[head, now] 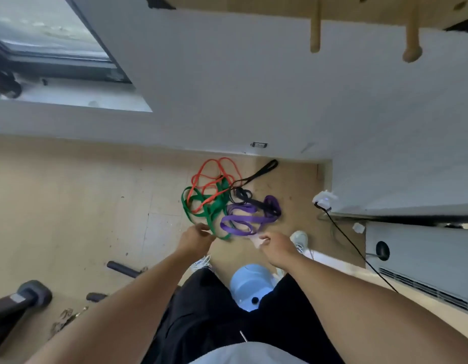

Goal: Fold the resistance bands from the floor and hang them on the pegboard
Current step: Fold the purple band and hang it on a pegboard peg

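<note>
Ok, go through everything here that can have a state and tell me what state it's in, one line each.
Orange band: loose on the floor, tangled with the green.
Green band: unfolded, in the tangle.
Purple band: unfolded, looped on the floor.
Black band: unfolded, stretched toward the wall.
Pegboard pegs: bare.
Left hand: above the green band's edge; grip unclear.
Right hand: fingers curled; hold unclear.
</note>
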Motion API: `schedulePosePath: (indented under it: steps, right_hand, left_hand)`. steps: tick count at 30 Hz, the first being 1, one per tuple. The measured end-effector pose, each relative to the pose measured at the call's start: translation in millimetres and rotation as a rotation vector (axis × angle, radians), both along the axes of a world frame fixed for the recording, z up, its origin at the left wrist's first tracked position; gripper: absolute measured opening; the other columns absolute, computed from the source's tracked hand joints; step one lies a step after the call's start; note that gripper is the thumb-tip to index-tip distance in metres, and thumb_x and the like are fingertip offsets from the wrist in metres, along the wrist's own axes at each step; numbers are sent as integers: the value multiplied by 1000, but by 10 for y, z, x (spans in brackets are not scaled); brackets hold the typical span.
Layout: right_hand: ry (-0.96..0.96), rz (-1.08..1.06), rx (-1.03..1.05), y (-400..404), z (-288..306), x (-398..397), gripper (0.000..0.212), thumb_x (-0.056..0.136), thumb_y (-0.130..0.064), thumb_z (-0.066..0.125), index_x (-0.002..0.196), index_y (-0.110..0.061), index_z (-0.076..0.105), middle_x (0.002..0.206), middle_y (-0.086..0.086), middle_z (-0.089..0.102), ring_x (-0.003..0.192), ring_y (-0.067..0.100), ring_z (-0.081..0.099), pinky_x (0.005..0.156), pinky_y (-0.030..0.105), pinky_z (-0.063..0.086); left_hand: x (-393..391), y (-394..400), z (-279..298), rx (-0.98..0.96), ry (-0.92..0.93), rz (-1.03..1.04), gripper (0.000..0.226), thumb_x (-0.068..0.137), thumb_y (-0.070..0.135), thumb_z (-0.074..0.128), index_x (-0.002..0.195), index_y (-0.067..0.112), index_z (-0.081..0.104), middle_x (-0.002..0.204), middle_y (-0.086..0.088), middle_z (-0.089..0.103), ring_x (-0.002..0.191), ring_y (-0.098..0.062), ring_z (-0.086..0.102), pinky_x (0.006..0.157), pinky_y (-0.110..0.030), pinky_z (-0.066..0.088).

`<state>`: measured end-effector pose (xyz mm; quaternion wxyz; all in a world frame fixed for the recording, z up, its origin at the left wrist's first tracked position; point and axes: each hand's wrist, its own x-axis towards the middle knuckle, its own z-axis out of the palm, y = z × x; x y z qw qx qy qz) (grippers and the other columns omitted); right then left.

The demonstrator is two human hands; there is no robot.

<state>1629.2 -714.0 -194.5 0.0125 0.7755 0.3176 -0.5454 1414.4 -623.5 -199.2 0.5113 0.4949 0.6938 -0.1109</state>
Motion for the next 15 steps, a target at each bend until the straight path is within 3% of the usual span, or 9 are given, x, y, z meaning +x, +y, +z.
schedulePosePath:
  steps: [3,6,11,15]
  right_hand:
    - [40,121,-36,10,-497,97,44,96,-19,48,138,-26,61,139,2,63,123,25,61,98,30,48]
    - [71,223,-59,129,-1199,169,44,94,-21,53,138,-25,59,138,3,64,123,25,61,102,31,49]
    - [21,342,-8,459,-2684,112,35,92,-20,56,126,-24,65,132,6,68,125,31,61,104,39,50]
    - [-11,432,17,565,-3931,-123,31,92,-22,62,123,-26,65,130,5,68,124,32,62,100,41,52]
  left_hand:
    - [215,-107,-391,-16,-24,191,38,91,22,72,127,11,66,107,-6,73,90,-24,66,76,-30,51]
    - [448,-124,-940,21,-78,261,35,92,23,72,125,14,66,104,-3,73,87,-19,66,65,-23,47]
    - [443,-38,-2120,80,-100,90,32,94,26,70,123,16,66,110,0,72,98,-15,68,85,-28,50]
    - [253,221,-2997,118,-57,-73,43,94,32,71,133,14,63,129,0,68,115,-19,65,99,-31,49]
